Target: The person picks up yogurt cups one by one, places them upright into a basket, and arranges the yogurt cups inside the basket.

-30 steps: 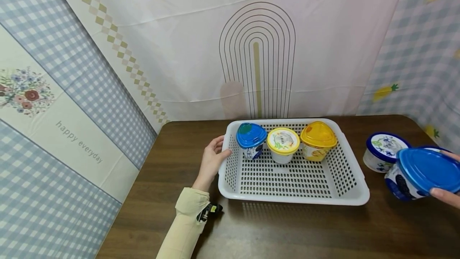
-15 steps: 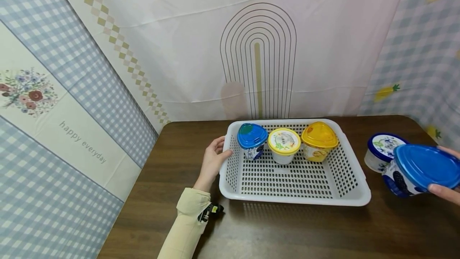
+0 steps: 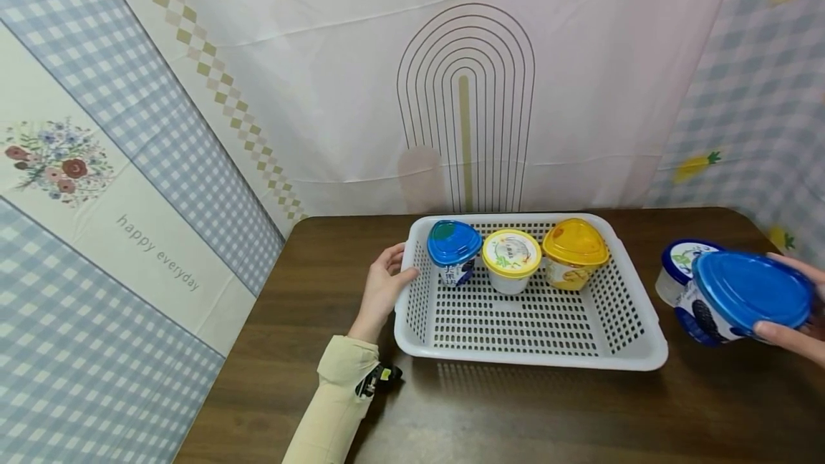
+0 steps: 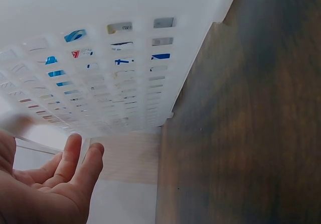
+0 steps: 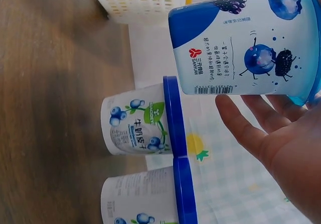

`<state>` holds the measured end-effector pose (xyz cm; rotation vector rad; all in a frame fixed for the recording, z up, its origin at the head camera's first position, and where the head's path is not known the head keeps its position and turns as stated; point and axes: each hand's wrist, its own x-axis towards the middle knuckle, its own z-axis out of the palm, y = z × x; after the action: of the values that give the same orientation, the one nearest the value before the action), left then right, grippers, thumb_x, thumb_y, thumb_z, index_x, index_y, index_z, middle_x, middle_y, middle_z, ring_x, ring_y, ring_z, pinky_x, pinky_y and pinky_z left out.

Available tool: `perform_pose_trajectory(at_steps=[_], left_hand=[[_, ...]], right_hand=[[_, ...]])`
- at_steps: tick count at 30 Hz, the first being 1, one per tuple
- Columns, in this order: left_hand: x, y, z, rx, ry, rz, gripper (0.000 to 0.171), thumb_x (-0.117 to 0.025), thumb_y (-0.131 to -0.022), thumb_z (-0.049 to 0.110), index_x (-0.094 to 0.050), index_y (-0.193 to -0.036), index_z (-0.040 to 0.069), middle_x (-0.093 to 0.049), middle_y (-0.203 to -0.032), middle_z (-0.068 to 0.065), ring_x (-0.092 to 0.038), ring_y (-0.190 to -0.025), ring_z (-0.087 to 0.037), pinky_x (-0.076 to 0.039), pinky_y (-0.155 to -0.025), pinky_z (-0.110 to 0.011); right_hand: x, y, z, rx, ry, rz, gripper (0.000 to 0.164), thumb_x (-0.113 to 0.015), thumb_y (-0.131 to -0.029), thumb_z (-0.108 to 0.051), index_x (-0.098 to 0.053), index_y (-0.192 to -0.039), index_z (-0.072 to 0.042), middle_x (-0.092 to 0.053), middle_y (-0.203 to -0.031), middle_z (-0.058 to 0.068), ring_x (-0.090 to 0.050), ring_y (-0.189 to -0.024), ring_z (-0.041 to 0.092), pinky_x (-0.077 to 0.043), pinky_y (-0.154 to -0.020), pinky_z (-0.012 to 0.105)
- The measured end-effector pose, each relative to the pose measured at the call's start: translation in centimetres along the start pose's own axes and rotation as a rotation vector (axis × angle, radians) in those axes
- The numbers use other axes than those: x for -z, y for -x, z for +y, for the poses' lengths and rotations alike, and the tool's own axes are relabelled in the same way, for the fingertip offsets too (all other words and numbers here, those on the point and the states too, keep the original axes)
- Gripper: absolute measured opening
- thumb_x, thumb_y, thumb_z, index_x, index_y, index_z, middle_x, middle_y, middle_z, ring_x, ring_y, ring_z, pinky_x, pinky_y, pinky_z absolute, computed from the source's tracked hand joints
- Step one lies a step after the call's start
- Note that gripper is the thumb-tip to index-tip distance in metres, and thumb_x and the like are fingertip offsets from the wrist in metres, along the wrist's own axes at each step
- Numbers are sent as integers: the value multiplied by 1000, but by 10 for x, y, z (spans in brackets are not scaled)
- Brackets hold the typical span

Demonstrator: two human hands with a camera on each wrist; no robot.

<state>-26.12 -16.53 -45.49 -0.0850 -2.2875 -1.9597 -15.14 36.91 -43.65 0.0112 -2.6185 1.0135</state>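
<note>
My right hand [image 3: 802,341] holds a large yogurt cup [image 3: 748,292] by its blue lid end, tilted over the right side of the table. In the right wrist view, blueberry and blackberry pictures show on the cup, the fingers [image 5: 243,121] lying along its side. My left hand [image 3: 380,292] grips the left rim of a white plastic basket [image 3: 528,360], thumb over the edge and fingers outside. Inside the basket stand a blue-lidded yogurt cup [image 3: 454,245], a round yellow-lidded tub [image 3: 512,256] and a cup with a yellow three-cornered lid [image 3: 576,245].
Two white blueberry tubs with dark blue lids, a nearer one [image 5: 145,199] and another tub [image 5: 143,121], stand side by side on the brown wooden table [image 3: 309,328]. The held cup partly hides them from the head view. A patterned cloth [image 3: 322,92] hangs behind the table.
My right hand has brought the large blue-lidded cup leftward, toward the basket, so it covers more of the blueberry tub. The left hand stays at the rim.
</note>
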Motion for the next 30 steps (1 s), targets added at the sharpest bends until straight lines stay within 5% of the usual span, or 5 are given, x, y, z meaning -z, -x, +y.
perform_pose_trajectory(at_steps=[3,14,17,22,30], left_hand=[[0,1,-1,-4,-4,8,49,-66,-82,4,-51,-128,6,-57,-115,-11,-55,-99,-25,-51,-80,-38],[1,2,6,12,-2,-5,50,-67,-82,4,-50,-129,5,-57,-115,-13,-55,-100,-25,-51,-80,-37],[0,2,5,2,-12,9,49,-67,-81,3,-51,-127,6,-57,-113,-12,-56,-98,-25,-51,-79,-38],[-4,-2,-1,-3,-14,6,49,-67,-81,6,-51,-128,8,-57,-115,-10,-55,-99,-24,-51,-79,-38],[1,4,14,24,-9,-14,52,-66,-81,1,-49,-130,2,-56,-117,-16,-54,-103,-28,-50,-82,-40]], right_hand=[[-1,-2,-4,-7,-29,-24,99,-73,-80,-14,-3,-148,-34,-8,-146,33,-22,-116,61,-30,-60,-2],[-7,-3,-45,1,-85,-33,93,-68,-84,-10,-5,-149,-34,-3,-147,31,-16,-120,62,-15,-101,32],[-8,-3,-52,17,-116,-28,89,-65,-85,-7,-8,-149,-33,-3,-147,30,-15,-125,55,-14,-104,25],[-9,-9,-50,52,-135,-19,89,-67,-83,-3,-14,-149,-30,-7,-147,28,-19,-123,49,-23,-73,-3],[-8,-15,-65,68,-146,-22,86,-63,-86,-3,-11,-149,-29,-4,-145,33,-14,-120,60,-15,-95,8]])
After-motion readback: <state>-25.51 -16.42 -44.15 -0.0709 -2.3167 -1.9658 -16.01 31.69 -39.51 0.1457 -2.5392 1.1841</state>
